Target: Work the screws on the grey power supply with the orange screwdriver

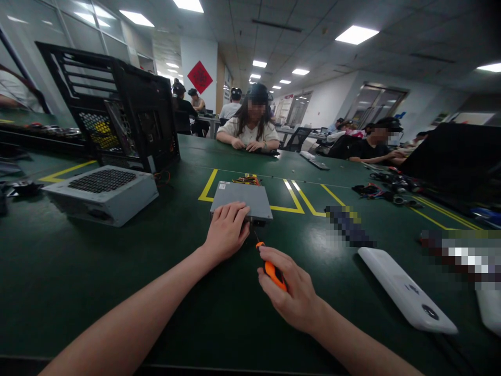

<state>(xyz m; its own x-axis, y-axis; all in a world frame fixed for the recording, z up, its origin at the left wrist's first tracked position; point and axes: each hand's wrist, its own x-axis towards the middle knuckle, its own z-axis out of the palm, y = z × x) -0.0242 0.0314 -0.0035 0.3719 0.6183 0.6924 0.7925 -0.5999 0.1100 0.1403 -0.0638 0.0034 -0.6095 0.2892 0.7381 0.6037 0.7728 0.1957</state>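
A grey computer power supply lies on the green table, with bundled coloured cables at its far side. My left hand grips its near left part, fingers over the top and thumb down at the front edge. In my right hand is a screwdriver with an orange and black handle, held by closed fingers. Its thin shaft points up toward the front face of the power supply. Whether the tip touches a screw cannot be made out.
To the left stand a second power supply and an open black computer case. A white elongated device lies at the right, near piled cables. Yellow tape marks the green tabletop. A person sits opposite.
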